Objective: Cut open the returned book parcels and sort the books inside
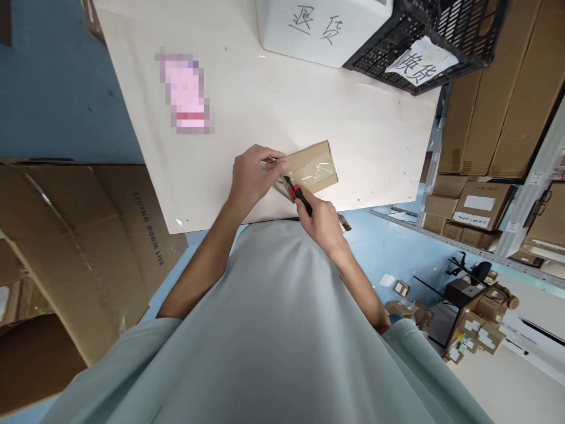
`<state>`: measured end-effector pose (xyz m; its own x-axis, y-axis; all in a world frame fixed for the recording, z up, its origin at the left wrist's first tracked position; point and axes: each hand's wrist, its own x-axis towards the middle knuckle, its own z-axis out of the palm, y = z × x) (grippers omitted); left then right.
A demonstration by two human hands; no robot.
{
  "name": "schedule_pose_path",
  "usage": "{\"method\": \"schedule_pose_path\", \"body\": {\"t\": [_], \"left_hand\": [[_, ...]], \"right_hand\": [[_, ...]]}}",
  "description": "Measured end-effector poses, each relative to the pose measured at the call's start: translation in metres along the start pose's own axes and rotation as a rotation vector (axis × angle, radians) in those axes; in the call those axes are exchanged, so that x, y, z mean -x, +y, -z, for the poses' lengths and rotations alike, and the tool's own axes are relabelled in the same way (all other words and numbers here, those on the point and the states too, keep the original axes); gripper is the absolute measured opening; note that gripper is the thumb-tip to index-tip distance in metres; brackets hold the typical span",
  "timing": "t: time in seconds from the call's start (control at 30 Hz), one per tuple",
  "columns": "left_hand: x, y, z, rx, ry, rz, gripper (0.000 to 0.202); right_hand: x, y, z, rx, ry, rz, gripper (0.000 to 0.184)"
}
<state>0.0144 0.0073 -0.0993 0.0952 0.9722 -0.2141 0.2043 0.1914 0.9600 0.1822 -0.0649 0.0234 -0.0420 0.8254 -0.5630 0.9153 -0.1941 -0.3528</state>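
On white tabletop (371, 141), pinching brown cardboard box (311, 168) with left hand (253, 176), gripping red-black plastic cutter (302, 199) in right hand (323, 222), apparently slitting; next, cut shallowly.

bright, even light falls over the pale surface (375, 141), leaving soft, faint shadows. small sharp glints flash off the tape (320, 171). the carton (35, 359) at lower left sinks into brown shade. wide-angle distortion tilts and stretches the shelves (503, 250) at the right edge, and coarse pixels blot out a pink item (185, 94).
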Motion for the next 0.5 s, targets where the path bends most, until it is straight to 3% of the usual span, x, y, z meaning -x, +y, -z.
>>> {"method": "schedule_pose_path", "body": {"t": [0.13, 0.23, 0.4, 0.5], "left_hand": [[0.001, -0.001, -0.002, -0.02, 0.014, 0.019, 0.017], [0.005, -0.002, -0.004, -0.027, 0.007, 0.011, 0.017], [0.006, -0.005, -0.006, -0.036, -0.009, -0.01, 0.019], [0.002, -0.007, -0.003, -0.032, -0.006, -0.011, 0.02]], "right_hand": [[0.01, -0.012, 0.012, 0.18, -0.105, -0.1, 0.049], [0.021, -0.01, 0.01, 0.246, -0.124, -0.109, 0.048], [0.037, 0.003, 0.009, 0.262, -0.15, -0.075, 0.044], [0.039, 0.023, 0.016, 0.15, -0.124, -0.014, 0.039]]}}
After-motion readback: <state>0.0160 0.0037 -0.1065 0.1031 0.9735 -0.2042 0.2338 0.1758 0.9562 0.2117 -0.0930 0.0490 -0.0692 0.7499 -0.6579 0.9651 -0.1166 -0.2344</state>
